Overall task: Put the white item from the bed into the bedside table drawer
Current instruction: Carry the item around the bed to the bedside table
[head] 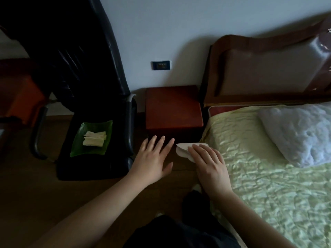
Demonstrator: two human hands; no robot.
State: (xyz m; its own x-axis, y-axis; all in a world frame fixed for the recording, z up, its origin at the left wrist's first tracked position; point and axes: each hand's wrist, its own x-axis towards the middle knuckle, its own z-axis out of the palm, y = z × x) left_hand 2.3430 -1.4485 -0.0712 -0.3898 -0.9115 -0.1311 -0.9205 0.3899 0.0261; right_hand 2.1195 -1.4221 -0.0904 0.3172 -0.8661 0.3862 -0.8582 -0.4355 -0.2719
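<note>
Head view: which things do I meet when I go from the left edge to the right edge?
Green tray on the black chair → left hand → white item → right hand → white pillow on the bed.

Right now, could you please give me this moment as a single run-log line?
right hand: holding white item beside bed edge | left hand: open, reaching toward bedside table | drawer: not visibly open

Hiding much of white item [182,149] under right hand [208,161]; shading bedside table [172,109] drawer front too dark to read.
</note>
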